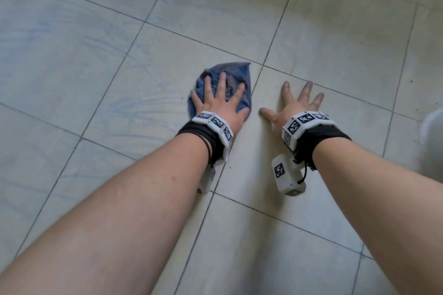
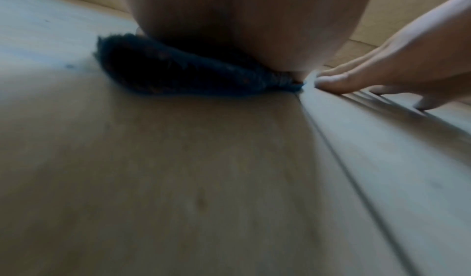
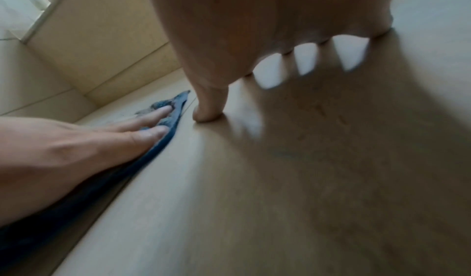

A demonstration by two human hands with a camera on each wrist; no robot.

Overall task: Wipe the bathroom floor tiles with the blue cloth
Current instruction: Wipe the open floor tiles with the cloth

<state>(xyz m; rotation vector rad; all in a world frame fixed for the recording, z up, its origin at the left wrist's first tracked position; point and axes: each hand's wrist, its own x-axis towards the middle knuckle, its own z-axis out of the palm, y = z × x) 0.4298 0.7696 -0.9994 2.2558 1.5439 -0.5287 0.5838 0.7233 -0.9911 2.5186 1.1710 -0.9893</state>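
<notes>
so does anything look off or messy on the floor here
Yes. Faint blue streaks arc across the pale floor tiles left of the crumpled blue cloth, as if it smears colour. The right hand's fingertips look grey with dirt.

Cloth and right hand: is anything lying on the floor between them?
No. In the head view only bare tile and one grout line separate the cloth from the right hand, which lies flat on the floor.
</notes>
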